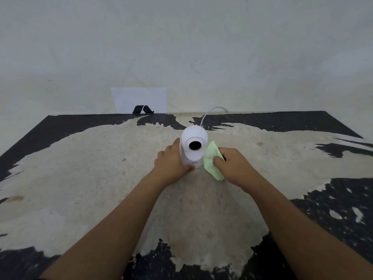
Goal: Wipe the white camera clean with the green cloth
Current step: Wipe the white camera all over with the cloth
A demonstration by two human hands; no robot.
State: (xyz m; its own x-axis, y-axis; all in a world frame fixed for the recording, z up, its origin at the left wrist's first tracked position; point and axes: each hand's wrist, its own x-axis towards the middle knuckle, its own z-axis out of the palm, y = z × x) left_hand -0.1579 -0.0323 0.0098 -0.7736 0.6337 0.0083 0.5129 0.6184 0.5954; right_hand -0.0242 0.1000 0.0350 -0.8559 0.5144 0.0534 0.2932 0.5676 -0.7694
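The white camera [194, 146] stands upright at the middle of the table, its round black lens facing me. My left hand [170, 163] wraps around its left side and base, thumb across the front of the foot. The green cloth [212, 160] is pressed against the camera's right side, and my right hand [232, 164] grips it with the fingers closed on the fabric. A corner of the cloth hangs down toward the tabletop. A white cable [210, 112] runs from behind the camera toward the wall.
The table [101, 168] is worn, beige in the middle with black patches at its edges. A white sheet [139, 100] with a black mark leans against the wall behind the table's far edge.
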